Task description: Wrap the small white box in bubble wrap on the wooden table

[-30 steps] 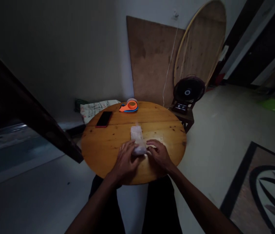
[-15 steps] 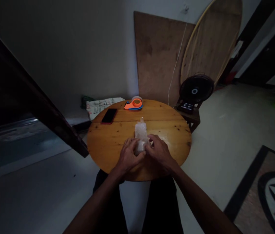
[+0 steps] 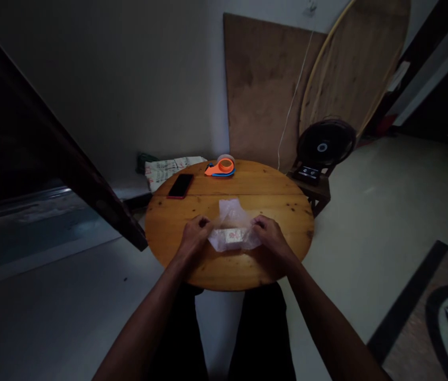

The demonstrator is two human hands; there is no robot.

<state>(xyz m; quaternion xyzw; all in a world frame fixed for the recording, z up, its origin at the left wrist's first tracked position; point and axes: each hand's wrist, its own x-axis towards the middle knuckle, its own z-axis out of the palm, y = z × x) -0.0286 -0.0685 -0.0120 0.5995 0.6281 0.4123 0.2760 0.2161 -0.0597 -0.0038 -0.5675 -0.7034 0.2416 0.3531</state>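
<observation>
A sheet of translucent bubble wrap (image 3: pixel 233 212) lies spread on the round wooden table (image 3: pixel 283 200). On its near part rests a small whitish box (image 3: pixel 234 236) with reddish marks, partly covered by the film. My left hand (image 3: pixel 197 233) pinches the wrap's left edge between thumb and fingers. At the opposite side, my right hand (image 3: pixel 268 232) is closed on the right edge. The wrap's far end lies narrow and loose, pointing away from me.
An orange and blue tape dispenser (image 3: pixel 222 166) stands at the table's far edge. Left of it lies a phone (image 3: pixel 181 186) with a red rim. Beyond the table's right side, a black fan (image 3: pixel 322 143) sits on a small wooden stool (image 3: pixel 319 191).
My hands have moved apart, pulling the bubble wrap's sides outward. What was a narrow bundle is now opened wide, and the box inside shows. The view has shifted slightly.
</observation>
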